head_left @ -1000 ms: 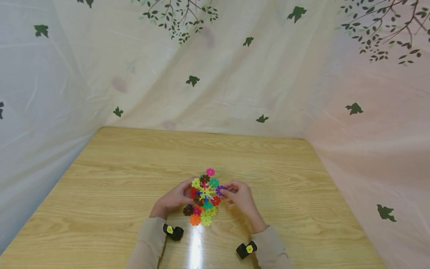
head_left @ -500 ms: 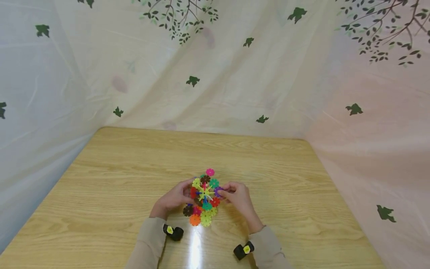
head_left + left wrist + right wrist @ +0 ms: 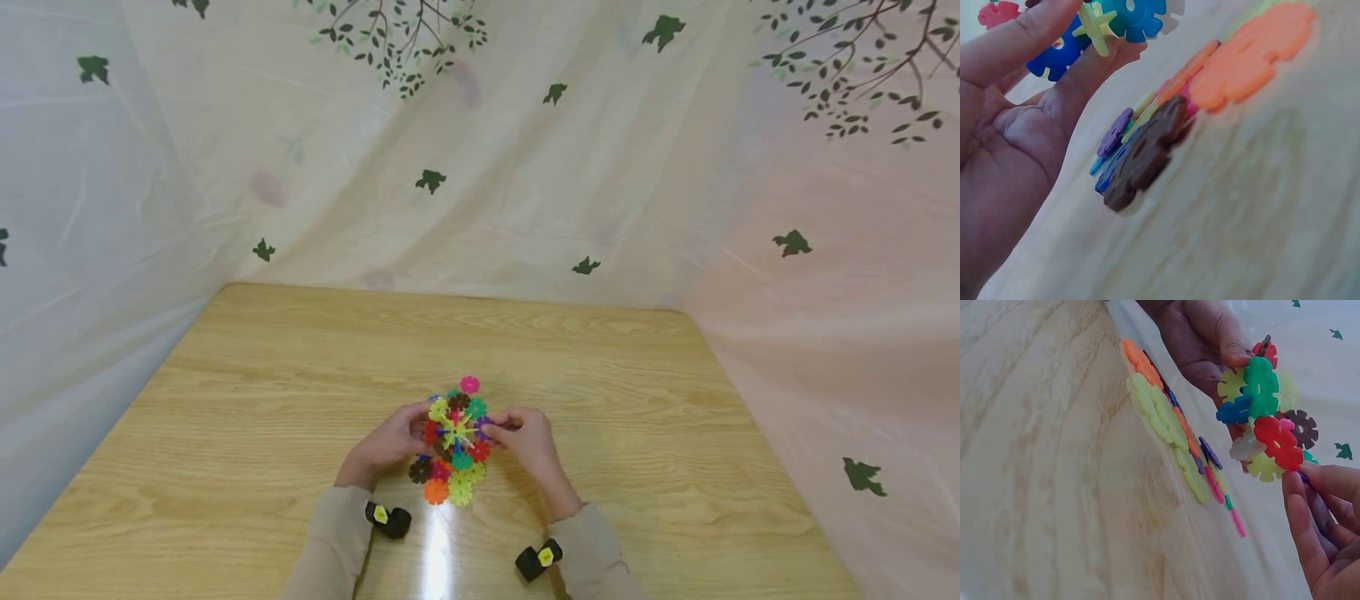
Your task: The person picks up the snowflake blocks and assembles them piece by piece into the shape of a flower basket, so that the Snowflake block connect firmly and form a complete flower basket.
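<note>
A cluster of interlocked snowflake discs [image 3: 456, 432], in yellow, red, green, blue and brown, is raised above the table. My left hand [image 3: 388, 443] holds it from the left; a blue disc [image 3: 1057, 57] lies between thumb and fingers in the left wrist view. At the cluster's right side my right hand [image 3: 531, 443] pinches a purple snowflake disc [image 3: 483, 428] between thumb and fingertips. Most of that disc is hidden in the right wrist view, where it sits against the cluster's red disc [image 3: 1277, 442]. Whether it is slotted in cannot be seen.
Loose snowflake discs lie flat on the wooden table [image 3: 300, 367] below the cluster, among them a brown disc [image 3: 1144, 156], an orange disc [image 3: 1254, 59] and a yellow one [image 3: 1154, 409]. Pale curtains [image 3: 495, 217] printed with birds and branches surround the table.
My right hand has shifted slightly left, bringing the purple disc from the cluster's edge closer in against it. My left hand and the cluster have stayed nearly still.
</note>
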`<action>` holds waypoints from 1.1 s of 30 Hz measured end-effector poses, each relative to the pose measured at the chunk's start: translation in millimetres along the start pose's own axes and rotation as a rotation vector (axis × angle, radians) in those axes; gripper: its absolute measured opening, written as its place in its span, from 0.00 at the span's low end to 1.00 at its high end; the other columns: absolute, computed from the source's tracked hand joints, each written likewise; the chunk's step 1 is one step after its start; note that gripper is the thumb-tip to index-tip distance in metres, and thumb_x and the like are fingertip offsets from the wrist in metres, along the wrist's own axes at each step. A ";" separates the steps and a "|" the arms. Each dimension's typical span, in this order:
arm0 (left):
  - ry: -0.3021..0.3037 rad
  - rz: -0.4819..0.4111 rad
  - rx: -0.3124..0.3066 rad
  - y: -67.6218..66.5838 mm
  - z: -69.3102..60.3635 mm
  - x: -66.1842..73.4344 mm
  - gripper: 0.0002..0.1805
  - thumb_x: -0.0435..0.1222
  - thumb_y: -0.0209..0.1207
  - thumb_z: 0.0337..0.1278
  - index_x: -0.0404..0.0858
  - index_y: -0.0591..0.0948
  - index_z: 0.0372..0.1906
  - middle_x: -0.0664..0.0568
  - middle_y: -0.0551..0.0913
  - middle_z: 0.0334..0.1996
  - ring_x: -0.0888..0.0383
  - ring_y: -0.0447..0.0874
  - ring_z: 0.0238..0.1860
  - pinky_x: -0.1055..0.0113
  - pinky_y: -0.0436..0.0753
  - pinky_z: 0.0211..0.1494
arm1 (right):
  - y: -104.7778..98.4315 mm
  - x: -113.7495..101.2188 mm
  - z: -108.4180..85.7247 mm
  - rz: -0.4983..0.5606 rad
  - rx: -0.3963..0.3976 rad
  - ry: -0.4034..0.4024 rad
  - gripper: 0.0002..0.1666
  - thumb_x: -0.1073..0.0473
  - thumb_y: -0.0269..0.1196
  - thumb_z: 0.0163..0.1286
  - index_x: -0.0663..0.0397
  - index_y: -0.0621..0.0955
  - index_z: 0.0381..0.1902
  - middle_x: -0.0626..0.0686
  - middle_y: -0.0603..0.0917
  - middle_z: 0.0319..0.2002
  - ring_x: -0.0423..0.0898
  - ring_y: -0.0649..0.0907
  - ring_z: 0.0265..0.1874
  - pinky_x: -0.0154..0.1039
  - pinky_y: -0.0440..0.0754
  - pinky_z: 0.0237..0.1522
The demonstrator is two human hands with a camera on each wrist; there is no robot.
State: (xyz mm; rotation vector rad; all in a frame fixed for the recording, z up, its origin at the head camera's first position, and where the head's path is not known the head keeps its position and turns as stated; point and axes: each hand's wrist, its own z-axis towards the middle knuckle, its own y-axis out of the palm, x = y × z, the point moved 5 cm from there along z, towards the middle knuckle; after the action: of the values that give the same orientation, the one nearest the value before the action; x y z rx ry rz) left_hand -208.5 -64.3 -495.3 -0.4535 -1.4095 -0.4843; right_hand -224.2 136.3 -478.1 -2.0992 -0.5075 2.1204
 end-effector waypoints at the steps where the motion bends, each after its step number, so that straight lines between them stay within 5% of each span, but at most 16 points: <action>1: -0.005 0.000 0.003 -0.1 0.1 0.0 0.37 0.15 0.57 0.49 0.19 0.59 0.67 0.18 0.69 0.57 0.63 0.84 0.46 0.66 0.87 0.47 | -0.2 0.0 0.3 0.001 0.001 0.001 0.08 0.66 0.68 0.60 0.69 0.84 0.31 0.63 0.88 0.32 0.43 0.86 0.25 0.41 0.88 0.31; 10: -0.021 -0.021 -0.013 1.6 0.9 0.2 0.41 0.18 0.58 0.52 0.28 0.55 0.72 0.23 0.66 0.63 0.52 0.82 0.55 0.63 0.86 0.51 | -4.8 -3.0 -1.0 0.001 0.026 0.003 0.09 0.65 0.68 0.61 0.68 0.85 0.34 0.63 0.88 0.34 0.44 0.86 0.24 0.42 0.88 0.30; 14: -0.004 -0.059 -0.030 3.0 2.4 0.3 0.44 0.19 0.58 0.52 0.32 0.52 0.74 0.24 0.63 0.65 0.55 0.81 0.54 0.63 0.86 0.51 | -7.1 -3.0 -0.2 0.007 0.041 -0.005 0.09 0.65 0.68 0.62 0.67 0.86 0.37 0.62 0.88 0.34 0.43 0.86 0.24 0.42 0.88 0.29; 19: 0.079 -0.043 -0.052 3.6 4.8 3.3 0.52 0.18 0.58 0.53 0.44 0.44 0.78 0.25 0.59 0.68 0.59 0.85 0.39 0.63 0.87 0.45 | -8.8 -3.7 0.5 0.023 0.053 0.001 0.09 0.64 0.67 0.62 0.67 0.86 0.37 0.62 0.88 0.33 0.42 0.86 0.25 0.42 0.88 0.29; 23: 0.123 -0.035 -0.071 3.3 5.0 4.9 0.50 0.16 0.56 0.54 0.40 0.45 0.77 0.23 0.65 0.63 0.60 0.77 0.21 0.66 0.88 0.38 | -8.5 -5.8 -0.6 0.016 0.061 0.011 0.08 0.65 0.67 0.62 0.66 0.86 0.37 0.61 0.88 0.33 0.43 0.86 0.25 0.43 0.88 0.29; 26: 0.132 -0.038 -0.082 2.9 5.0 4.8 0.48 0.16 0.55 0.52 0.34 0.45 0.76 0.21 0.68 0.58 0.60 0.78 0.21 0.67 0.87 0.36 | -7.8 -7.3 -1.4 0.007 0.057 0.016 0.07 0.65 0.67 0.62 0.65 0.86 0.36 0.60 0.88 0.32 0.44 0.86 0.25 0.42 0.88 0.29; 33: 0.124 -0.059 -0.097 2.5 5.4 5.2 0.48 0.15 0.55 0.52 0.36 0.46 0.76 0.25 0.64 0.64 0.58 0.86 0.40 0.65 0.88 0.41 | -6.7 -7.1 -1.8 -0.014 0.046 0.006 0.09 0.63 0.67 0.62 0.64 0.86 0.37 0.60 0.88 0.34 0.45 0.86 0.27 0.41 0.88 0.29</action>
State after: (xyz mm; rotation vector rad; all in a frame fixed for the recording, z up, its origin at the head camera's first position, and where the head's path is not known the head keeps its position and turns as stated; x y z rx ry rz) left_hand -211.0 -59.5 -489.6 -0.4531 -1.2866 -0.6205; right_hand -223.2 140.6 -469.2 -2.0710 -0.4674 2.0963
